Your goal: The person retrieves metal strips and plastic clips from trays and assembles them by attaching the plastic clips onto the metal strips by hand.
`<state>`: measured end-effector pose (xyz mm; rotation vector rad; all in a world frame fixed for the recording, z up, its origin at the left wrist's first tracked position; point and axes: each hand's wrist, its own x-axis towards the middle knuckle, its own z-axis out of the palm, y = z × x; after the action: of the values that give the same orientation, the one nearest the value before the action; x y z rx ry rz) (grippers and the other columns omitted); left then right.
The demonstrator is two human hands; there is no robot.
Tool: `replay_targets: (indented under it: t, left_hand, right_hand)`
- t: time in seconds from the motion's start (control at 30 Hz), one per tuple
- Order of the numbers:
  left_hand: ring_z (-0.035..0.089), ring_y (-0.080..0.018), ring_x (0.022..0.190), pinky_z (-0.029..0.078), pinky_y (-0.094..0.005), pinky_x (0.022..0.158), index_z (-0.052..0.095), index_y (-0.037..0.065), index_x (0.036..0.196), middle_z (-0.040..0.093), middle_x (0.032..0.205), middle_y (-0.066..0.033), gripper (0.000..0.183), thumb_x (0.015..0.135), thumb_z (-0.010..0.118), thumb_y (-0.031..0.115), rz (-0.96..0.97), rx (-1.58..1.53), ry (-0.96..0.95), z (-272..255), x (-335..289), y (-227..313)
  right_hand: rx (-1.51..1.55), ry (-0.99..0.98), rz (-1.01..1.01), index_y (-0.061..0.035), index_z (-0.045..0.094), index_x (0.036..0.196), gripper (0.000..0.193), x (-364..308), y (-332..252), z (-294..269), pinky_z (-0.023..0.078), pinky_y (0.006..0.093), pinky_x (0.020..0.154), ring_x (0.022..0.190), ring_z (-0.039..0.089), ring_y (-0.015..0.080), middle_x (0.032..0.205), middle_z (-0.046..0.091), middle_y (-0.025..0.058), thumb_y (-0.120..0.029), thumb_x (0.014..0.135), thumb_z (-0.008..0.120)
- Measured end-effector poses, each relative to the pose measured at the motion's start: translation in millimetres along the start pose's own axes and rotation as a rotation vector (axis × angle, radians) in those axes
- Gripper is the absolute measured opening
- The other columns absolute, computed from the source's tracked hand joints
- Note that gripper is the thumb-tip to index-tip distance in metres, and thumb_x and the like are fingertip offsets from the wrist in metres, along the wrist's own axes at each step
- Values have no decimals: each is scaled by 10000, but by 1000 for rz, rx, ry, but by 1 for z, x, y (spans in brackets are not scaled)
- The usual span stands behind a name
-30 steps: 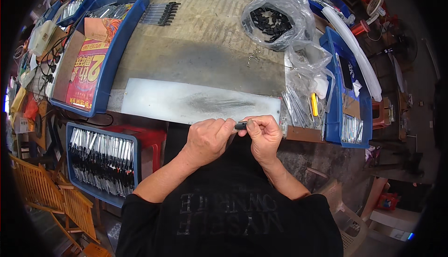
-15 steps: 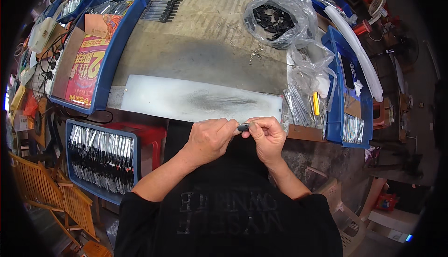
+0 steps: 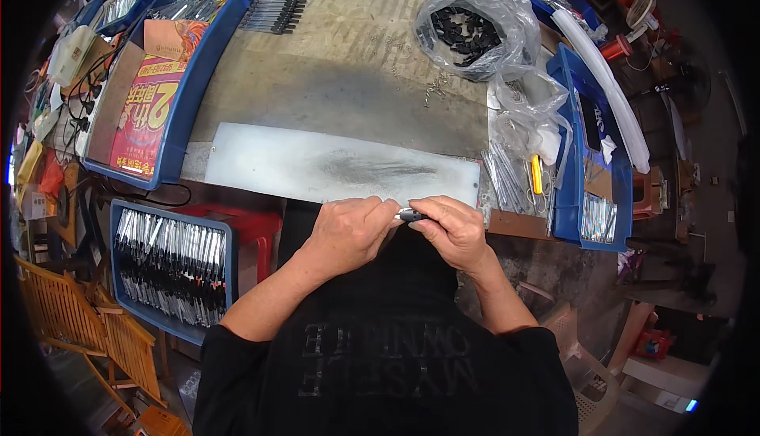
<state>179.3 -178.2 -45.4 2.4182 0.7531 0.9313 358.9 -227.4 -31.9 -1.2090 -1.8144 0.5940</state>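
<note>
Both hands meet over the near edge of the white board (image 3: 269, 159), with a small pen (image 3: 411, 216) between them. Only its short black section and a pale bit beside it show; my fingers cover the rest. My left hand (image 3: 352, 230) is closed around the pen's left end. With thumb and forefinger, my right hand (image 3: 451, 226) pinches the black section from the right. Dark smudges streak the board just beyond my hands.
A clear plastic bag of black pen parts (image 3: 467, 36) stands at the far right. Several pens (image 3: 275, 13) lie in a row at the far left. A blue tray of pens (image 3: 170, 258) sits left of me; loose thin rods (image 3: 507, 175) and a yellow-handled cutter (image 3: 537, 175) lie right.
My right fingers have shifted their pinch on the black section, the thumb now lower beneath it. A pale bit shows more beside my left fingers. Both hands stay at the same spot.
</note>
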Motion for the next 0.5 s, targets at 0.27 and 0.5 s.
replay_targets:
  t: [0.27,0.5]
  left_hand:
    - [530,-209,492,408,-320,428,522,54,797,482,583,-55,142,741,616,145,37,39,-52,-1,-3,1]
    - [503,-203,474,400,-298,419,525,23,799,457,564,-57,180,658,630,60,116,51,17,-2,-3,7]
  right_hand:
    - [-58,2,-92,20,610,887,219,-3,6,2,501,300,609,688,619,237,786,630,127,-35,685,674]
    - [-36,-72,-170,22,600,896,230,-3,5,2,480,311,563,645,603,245,736,609,131,-28,683,672]
